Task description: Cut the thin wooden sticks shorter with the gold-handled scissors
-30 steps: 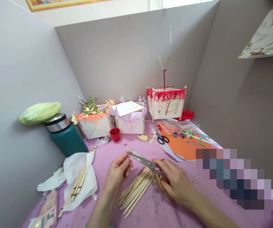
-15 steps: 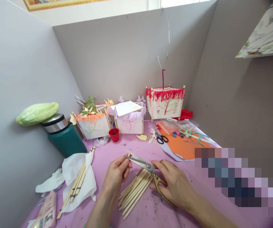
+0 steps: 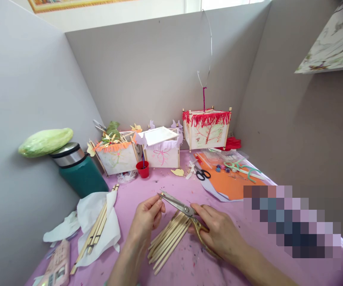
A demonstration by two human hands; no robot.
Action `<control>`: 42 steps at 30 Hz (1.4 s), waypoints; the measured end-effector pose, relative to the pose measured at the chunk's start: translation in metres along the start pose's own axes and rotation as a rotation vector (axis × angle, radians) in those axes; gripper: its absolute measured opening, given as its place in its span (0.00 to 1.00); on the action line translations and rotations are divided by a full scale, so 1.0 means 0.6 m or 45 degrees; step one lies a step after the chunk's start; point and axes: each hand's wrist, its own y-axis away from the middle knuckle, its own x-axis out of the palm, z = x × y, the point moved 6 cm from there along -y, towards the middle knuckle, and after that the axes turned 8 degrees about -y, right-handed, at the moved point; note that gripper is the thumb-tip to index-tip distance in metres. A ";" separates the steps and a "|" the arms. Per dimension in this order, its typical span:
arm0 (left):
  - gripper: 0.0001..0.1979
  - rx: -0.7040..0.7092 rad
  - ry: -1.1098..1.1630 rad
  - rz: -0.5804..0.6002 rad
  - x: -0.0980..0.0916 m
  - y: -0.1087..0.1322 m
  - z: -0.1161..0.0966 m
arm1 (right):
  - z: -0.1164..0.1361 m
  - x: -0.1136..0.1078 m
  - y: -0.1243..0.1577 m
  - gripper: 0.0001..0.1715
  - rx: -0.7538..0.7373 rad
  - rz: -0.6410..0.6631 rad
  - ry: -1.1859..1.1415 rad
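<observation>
My left hand (image 3: 148, 216) pinches a short wooden stick end (image 3: 162, 194), most of it hidden by the fingers. Wrapped round the gold handles of a pair of metal scissors (image 3: 177, 203), my right hand (image 3: 219, 228) holds them with the tips at that stick end. The blades are nearly closed, one on each side of the stick as far as I can see. Under the scissors, between my hands, a bundle of wooden sticks (image 3: 168, 246) lies on the purple table (image 3: 233, 274).
Tied sticks (image 3: 98, 230) lie on white cloth (image 3: 84, 210) at left, near a green bottle (image 3: 83, 174). Decorated paper boxes (image 3: 162, 153) stand at the back with a red cup (image 3: 143, 169). Black-handled scissors (image 3: 203, 174) and orange paper (image 3: 227, 184) are at right.
The scissor blades have closed further around the stick end. Both hands have stayed in nearly the same place, and the view has shifted slightly.
</observation>
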 end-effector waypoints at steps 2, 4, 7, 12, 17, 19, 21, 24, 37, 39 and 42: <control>0.16 0.005 -0.002 0.011 -0.001 -0.002 0.002 | 0.000 -0.001 -0.002 0.24 0.004 0.014 -0.006; 0.16 0.003 0.001 0.023 -0.001 -0.004 0.004 | 0.001 -0.003 -0.003 0.24 0.002 0.027 -0.022; 0.16 0.001 0.020 0.035 -0.002 -0.006 0.006 | 0.001 -0.005 -0.003 0.23 -0.004 0.038 -0.078; 0.17 0.015 0.017 0.042 -0.003 -0.007 0.004 | 0.001 -0.010 -0.003 0.22 -0.012 0.049 -0.195; 0.18 0.012 0.065 0.000 -0.005 -0.005 -0.001 | 0.011 -0.020 -0.008 0.15 0.021 0.122 -0.351; 0.23 0.001 0.090 -0.018 -0.005 -0.003 -0.003 | 0.011 -0.020 -0.009 0.13 0.044 0.138 -0.368; 0.25 0.000 0.098 -0.034 -0.006 -0.003 -0.005 | 0.002 -0.018 -0.010 0.14 0.077 0.100 -0.303; 0.25 0.004 0.051 -0.120 -0.013 -0.005 -0.005 | -0.030 -0.017 -0.008 0.21 0.176 -0.022 -0.076; 0.19 0.249 -1.476 -0.412 -0.016 -0.007 -0.026 | -0.065 -0.043 -0.012 0.17 0.376 0.002 0.451; 0.19 0.211 -1.628 -0.359 -0.012 -0.012 -0.016 | -0.066 -0.044 -0.011 0.15 0.379 0.017 0.460; 0.19 0.131 -1.752 -0.233 -0.009 -0.020 0.004 | -0.072 -0.048 -0.009 0.14 0.389 0.032 0.458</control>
